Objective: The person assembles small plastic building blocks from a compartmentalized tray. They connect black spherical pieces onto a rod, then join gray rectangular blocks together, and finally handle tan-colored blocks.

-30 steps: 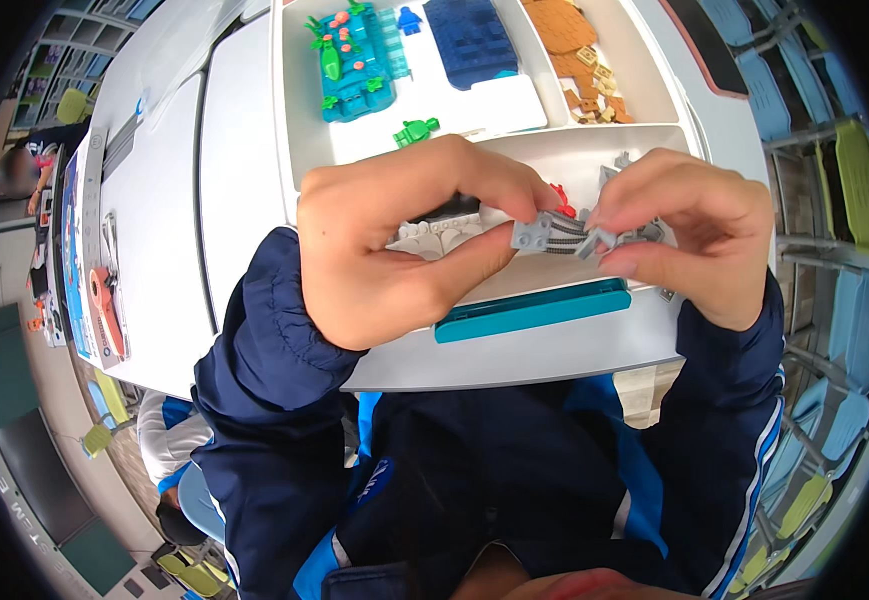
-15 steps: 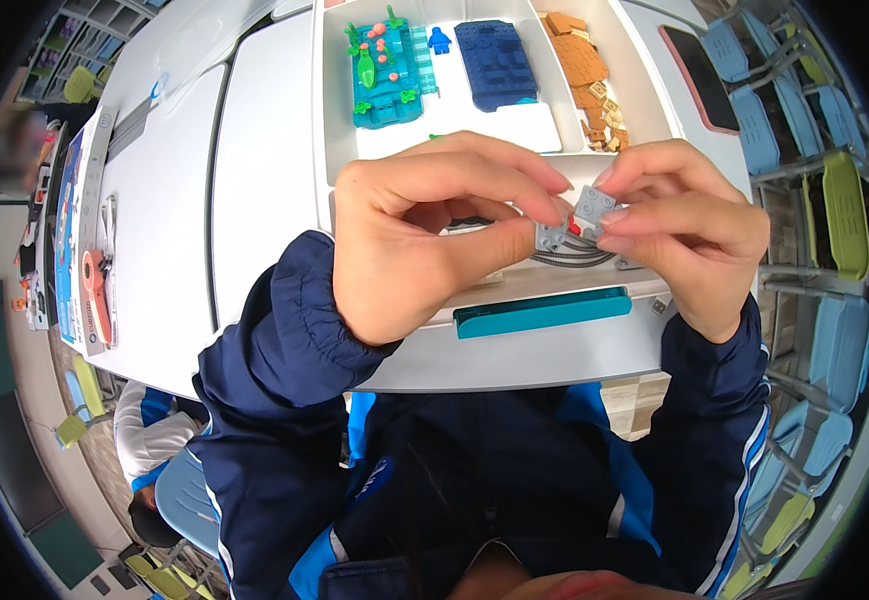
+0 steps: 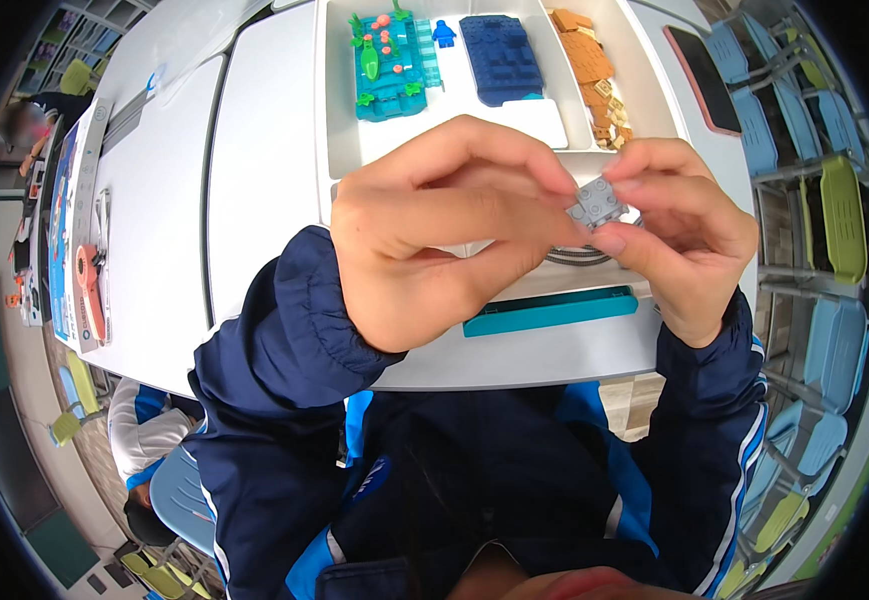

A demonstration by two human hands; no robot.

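A small grey toy brick (image 3: 595, 201) with round studs is pinched between my two hands above the front compartment of a white sorting tray (image 3: 338, 140). My left hand (image 3: 444, 225) grips its left side with the thumb and fingertips. From the right, my right hand (image 3: 684, 225) holds it by thumb and fingers. Beneath the hands a dark ribbed cable (image 3: 579, 256) shows in part; my fingers hide the rest of that compartment. Whether the brick is one piece or several joined, I cannot tell.
In the tray lie a teal brick plate (image 3: 394, 75), a blue minifigure (image 3: 443, 34), a dark blue brick block (image 3: 499, 60) and brown bricks (image 3: 584, 60). A teal handle (image 3: 551, 311) fronts it. A phone (image 3: 702, 80) is at right, an orange tool (image 3: 89, 290) at left.
My hands have come together, and the grey pieces that were apart now meet between my fingertips. The red bit seen between them is out of sight. The view has shifted slightly.
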